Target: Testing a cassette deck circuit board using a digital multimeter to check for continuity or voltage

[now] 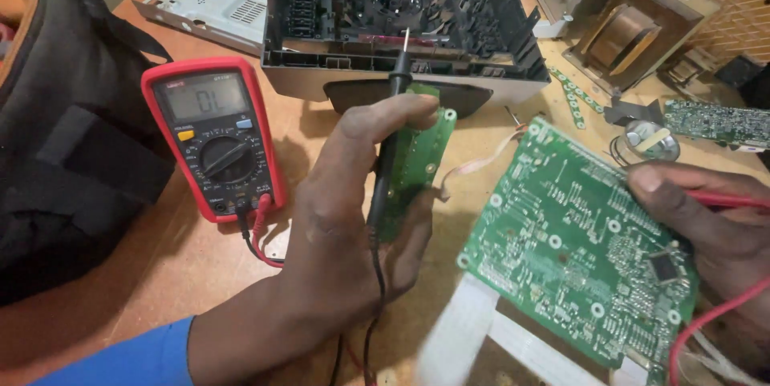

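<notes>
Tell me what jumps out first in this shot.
The red multimeter lies at centre left on the wooden table. Beside it, the left hand holds a black probe and a small green board. At right, the right hand holds a red probe over the large green circuit board.

Bare surface (184,274) lies open between the red multimeter (212,137) and the left hand (353,217), crossed only by its leads (255,233). Ahead, the opened black casing (401,25) blocks passage. The large green circuit board (577,241) fills the right, a black bag (64,153) the left edge.
</notes>
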